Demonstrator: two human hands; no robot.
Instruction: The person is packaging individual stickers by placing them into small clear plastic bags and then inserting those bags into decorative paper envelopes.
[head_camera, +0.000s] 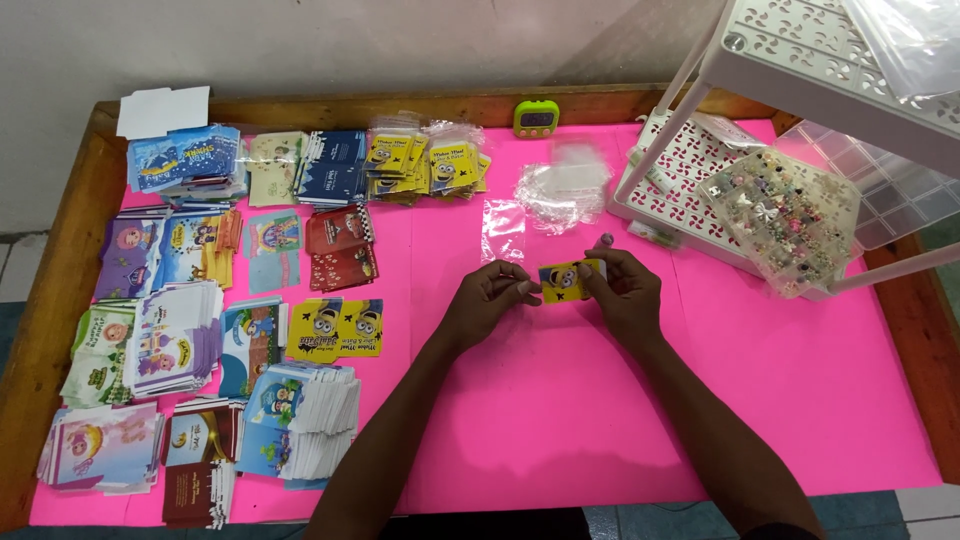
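Left hand and right hand each keep a pinching grip clamped on the yellow card (lifted off the pink table); clear sleeve lies just beyond.

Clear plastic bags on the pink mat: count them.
2 show: one flat clear bag above the left hand, one crumpled bag near the green timer. Others may be stacked unseen.

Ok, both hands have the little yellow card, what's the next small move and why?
Probably slip the yellow card, pinched between the left hand and right hand, into the clear sleeve lying just beyond it; bagged yellow cards already sit stacked behind.
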